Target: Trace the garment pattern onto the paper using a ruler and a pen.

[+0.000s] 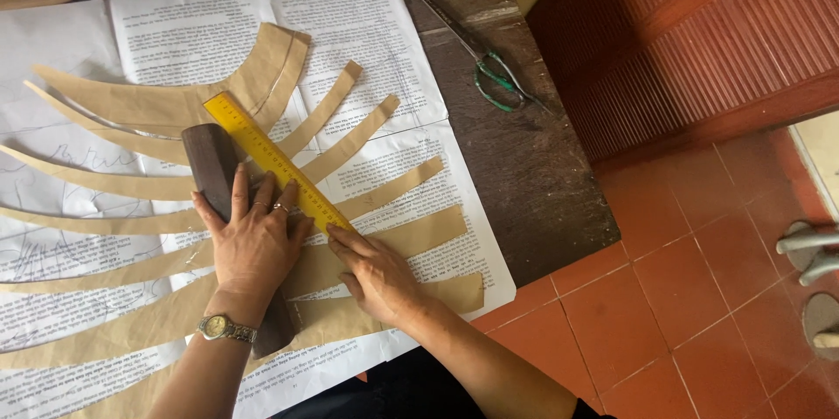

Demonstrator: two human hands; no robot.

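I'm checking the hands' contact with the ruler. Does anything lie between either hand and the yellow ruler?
Nothing visible does. The left hand lies across a dark wooden block beside the yellow ruler, its fingers touching the ruler's edge. The right hand touches its lower end.

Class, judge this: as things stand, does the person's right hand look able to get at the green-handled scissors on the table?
Probably yes. The right hand rests at the yellow ruler's near end, and only flat paper and bare table lie between it and the scissors; it would need a forward stretch.
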